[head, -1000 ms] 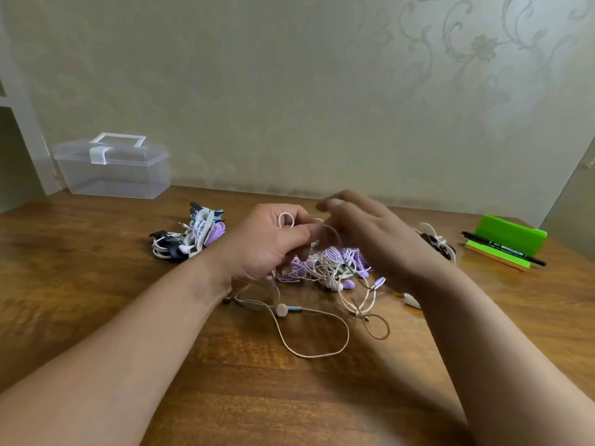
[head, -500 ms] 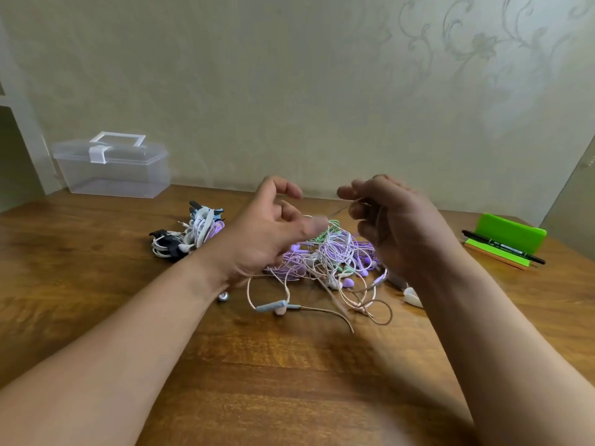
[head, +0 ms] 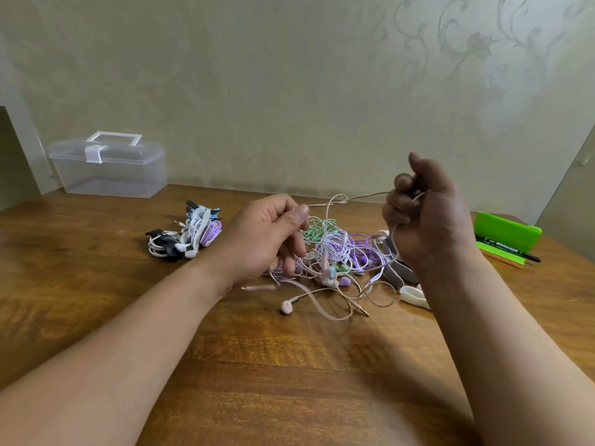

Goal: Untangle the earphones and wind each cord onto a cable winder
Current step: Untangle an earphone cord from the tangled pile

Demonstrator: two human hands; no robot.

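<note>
Left hand point(head: 267, 233) and right hand point(head: 425, 214), fingers point(head: 402, 183) clenched on the pink earphone cord point(head: 363, 196) above the tangle point(head: 338, 252): ease it out slowly (loops snag).

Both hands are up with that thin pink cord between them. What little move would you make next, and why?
Probably draw the right hand a little higher while the left hand holds its pinch. The pink cord runs taut between them but loops back into the tangled pile; a pink earbud lies loose in front, so that cord may slide free.
</note>
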